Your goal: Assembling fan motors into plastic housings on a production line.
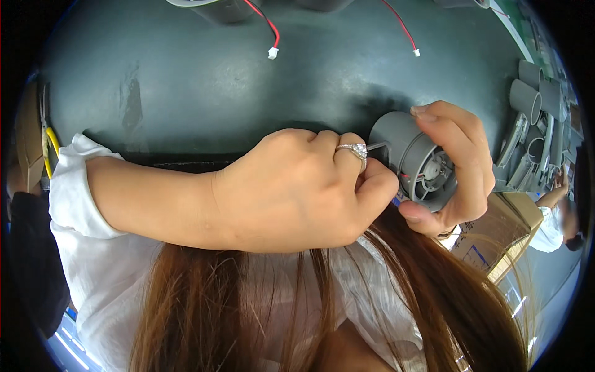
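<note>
My right hand (471, 158) grips a grey cylindrical fan unit (396, 133), with its thumb below and fingers over the top. The unit's open end is turned to the right and toward me, showing a round hub with spokes inside. My left hand (304, 186), wearing a ring, is closed in a fist beside the unit's left side. A thin metal rod (377, 146) runs from this fist to the cylinder's wall; the fist hides the rest of it. A short bit of red wire shows at the unit's rim.
Along the far edge of the dark green table (204, 80) stand more grey housings, with red and black leads ending in white connectors (273, 53). Several grey tubes (525, 99) lie at right, above a cardboard box (496, 229). A yellow-handled tool (52, 141) is at left; another person (548, 226) is far right.
</note>
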{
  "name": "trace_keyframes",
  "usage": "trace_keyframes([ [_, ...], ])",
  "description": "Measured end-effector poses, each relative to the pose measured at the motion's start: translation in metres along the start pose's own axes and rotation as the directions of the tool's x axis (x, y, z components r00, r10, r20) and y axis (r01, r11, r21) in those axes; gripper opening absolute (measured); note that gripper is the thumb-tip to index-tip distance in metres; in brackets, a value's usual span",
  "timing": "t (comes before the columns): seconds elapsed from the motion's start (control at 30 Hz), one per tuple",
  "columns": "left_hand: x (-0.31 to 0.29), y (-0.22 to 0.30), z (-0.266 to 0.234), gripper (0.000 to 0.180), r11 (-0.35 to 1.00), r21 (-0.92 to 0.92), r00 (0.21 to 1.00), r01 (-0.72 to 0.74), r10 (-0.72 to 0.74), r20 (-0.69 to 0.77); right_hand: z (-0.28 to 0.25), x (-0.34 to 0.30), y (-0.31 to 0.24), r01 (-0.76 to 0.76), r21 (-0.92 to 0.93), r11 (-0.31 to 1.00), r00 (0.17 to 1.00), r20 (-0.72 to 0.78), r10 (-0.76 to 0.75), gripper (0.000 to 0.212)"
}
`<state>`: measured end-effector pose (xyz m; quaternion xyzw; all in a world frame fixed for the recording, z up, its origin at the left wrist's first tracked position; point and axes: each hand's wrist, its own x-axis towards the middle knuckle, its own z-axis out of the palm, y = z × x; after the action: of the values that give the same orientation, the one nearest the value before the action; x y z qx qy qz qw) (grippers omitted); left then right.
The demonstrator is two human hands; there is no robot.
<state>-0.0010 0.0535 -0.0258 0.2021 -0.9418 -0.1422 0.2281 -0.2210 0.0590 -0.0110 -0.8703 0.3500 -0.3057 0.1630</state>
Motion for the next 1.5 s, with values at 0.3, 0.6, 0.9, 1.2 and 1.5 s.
trace_keyframes([
  [0.3, -0.002, 0.005, 0.004, 0.013, 0.990, 0.117, 0.996, -0.077, 0.080, -0.023, 0.003, -0.016, 0.002, -0.058, 0.142, 0.988, 0.997, -0.038, 0.064, 0.090],
  [0.6, 0.002, 0.006, 0.013, 0.011, 0.957, 0.240, 0.977, -0.164, 0.192, -0.097, 0.005, -0.031, -0.003, -0.065, 0.248, 0.967, 0.972, -0.204, 0.118, 0.084],
  [0.9, 0.002, 0.007, 0.014, 0.009, 0.961, 0.222, 0.981, -0.166, 0.184, -0.064, -0.007, -0.026, -0.001, 0.078, 0.082, 0.994, 0.995, -0.074, -0.072, 0.096],
  [1.2, -0.005, 0.001, 0.011, 0.009, 0.964, 0.200, 0.979, -0.175, 0.191, -0.064, -0.010, -0.010, 0.006, 0.185, 0.034, 0.982, 0.983, -0.010, -0.185, 0.091],
  [1.5, -0.005, 0.011, 0.005, 0.012, 0.978, 0.155, 0.985, -0.136, 0.150, -0.083, -0.022, -0.017, 0.003, -0.104, 0.185, 0.977, 0.987, 0.142, 0.078, 0.098],
])
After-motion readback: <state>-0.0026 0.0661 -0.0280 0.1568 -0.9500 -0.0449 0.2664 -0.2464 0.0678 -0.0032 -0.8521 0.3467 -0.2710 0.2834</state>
